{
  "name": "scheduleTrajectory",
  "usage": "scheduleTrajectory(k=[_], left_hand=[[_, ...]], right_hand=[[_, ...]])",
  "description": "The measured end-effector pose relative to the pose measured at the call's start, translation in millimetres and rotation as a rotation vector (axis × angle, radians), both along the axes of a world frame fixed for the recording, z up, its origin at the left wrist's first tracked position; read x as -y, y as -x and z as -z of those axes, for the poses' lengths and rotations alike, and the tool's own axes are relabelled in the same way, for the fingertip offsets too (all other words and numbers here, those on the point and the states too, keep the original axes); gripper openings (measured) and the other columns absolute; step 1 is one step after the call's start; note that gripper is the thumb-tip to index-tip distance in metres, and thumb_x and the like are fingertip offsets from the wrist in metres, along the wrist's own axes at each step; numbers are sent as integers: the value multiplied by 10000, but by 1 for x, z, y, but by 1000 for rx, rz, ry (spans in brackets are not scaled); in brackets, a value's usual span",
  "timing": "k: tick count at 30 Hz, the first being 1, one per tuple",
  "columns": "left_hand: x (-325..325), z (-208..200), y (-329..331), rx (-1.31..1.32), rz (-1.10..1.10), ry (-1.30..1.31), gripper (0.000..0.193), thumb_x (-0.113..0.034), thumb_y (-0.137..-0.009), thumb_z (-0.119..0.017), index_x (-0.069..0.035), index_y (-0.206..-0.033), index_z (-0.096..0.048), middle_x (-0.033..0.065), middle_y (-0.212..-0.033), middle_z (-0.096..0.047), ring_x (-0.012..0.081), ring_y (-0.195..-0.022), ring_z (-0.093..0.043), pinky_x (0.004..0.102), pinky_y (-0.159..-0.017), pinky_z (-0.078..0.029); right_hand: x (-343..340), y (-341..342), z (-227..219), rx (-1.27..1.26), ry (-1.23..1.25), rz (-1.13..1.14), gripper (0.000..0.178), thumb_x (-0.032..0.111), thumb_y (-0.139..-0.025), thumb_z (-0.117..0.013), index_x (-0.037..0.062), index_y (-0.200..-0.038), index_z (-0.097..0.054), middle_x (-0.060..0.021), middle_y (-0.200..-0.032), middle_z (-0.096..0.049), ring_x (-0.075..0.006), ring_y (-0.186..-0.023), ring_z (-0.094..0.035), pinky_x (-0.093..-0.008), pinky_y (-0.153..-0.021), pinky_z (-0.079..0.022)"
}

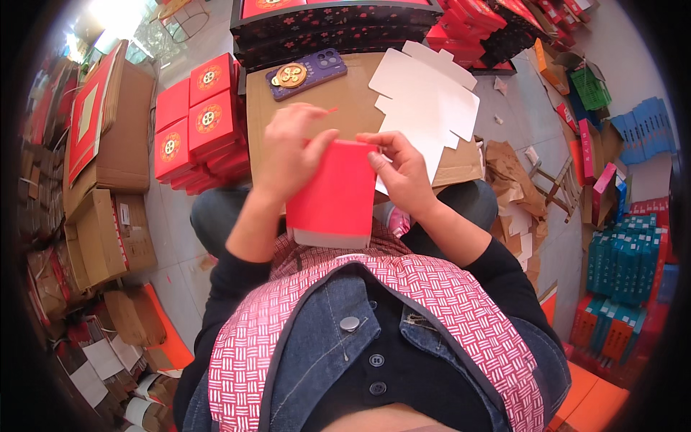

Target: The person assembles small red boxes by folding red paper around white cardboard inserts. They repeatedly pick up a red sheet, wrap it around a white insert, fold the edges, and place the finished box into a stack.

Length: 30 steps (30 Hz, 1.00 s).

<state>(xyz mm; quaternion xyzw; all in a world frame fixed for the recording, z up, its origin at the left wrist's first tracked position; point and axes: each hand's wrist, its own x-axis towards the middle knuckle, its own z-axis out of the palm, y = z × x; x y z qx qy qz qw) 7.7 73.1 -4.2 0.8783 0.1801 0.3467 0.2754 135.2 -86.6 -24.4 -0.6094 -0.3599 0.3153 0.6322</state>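
Observation:
A red box (331, 191) with a greyish-white lower edge stands tilted over my lap, in front of the apron. My right hand (404, 169) pinches its top right corner between thumb and fingers. At the top left corner is my left hand (294, 147), slightly blurred, its thumb beside the box edge and its fingers raised and apart from the thumb. A small orange-red sliver shows by those fingertips; I cannot make out what it is. Beyond the hands, a flat white die-cut card sheet (428, 101) lies on the cardboard-topped work surface (353, 79).
A purple phone (306, 73) with a gold round ornament lies at the far side. Behind it stand black floral trays (338, 36). Stacked red boxes (194, 119) rise at the left, cartons (108, 230) further out. Crumpled brown paper (512, 176) and blue boxes (625, 252) are at right.

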Motion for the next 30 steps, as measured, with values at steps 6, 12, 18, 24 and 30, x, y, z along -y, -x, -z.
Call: scheduleTrajectory(k=[6,12,18,24,30], left_hand=[[29,13,13,329,203,952,506,-121,-936,-596,-99,-1384,-361,42,-1130,-539,114,-1034,-526,251,-912,-441],[39,16,12,349,169,961,217,-106,-947,-576,-79,-1127,-457,22,-1009,-536,90,-917,-529,229,-805,-460],[48,15,-7,325,196,939,114,-122,-960,-562,-78,-1040,-494,6,-956,-540,66,-849,-518,208,-738,-453],[64,14,-34,256,205,1045,90,-159,-995,-499,-81,-1000,-545,5,-946,-583,61,-862,-526,210,-774,-452],[45,32,-42,121,80,1012,258,-254,-1014,-439,-34,-1102,-542,74,-1070,-591,157,-982,-581,290,-861,-490]], right_hand=[[-3,6,-2,85,-68,133,393,98,-976,-477,-29,-1345,-432,-127,-1235,-567,-179,-1129,-544,-266,-952,-428],[4,6,-9,66,-191,102,413,113,-988,-471,-25,-1372,-411,-111,-1279,-525,-141,-1197,-470,-264,-1000,-381],[30,-11,-14,-317,-391,23,381,139,-1001,-471,5,-1357,-449,-40,-1055,-631,-57,-927,-560,-193,-847,-441],[44,-32,11,-186,-331,181,342,195,-1011,-445,17,-1293,-518,-11,-1032,-617,-45,-913,-555,-198,-804,-459],[98,-86,15,152,-503,545,322,155,-985,-491,-16,-1257,-513,-132,-1226,-573,-169,-1045,-595,-274,-907,-468]])
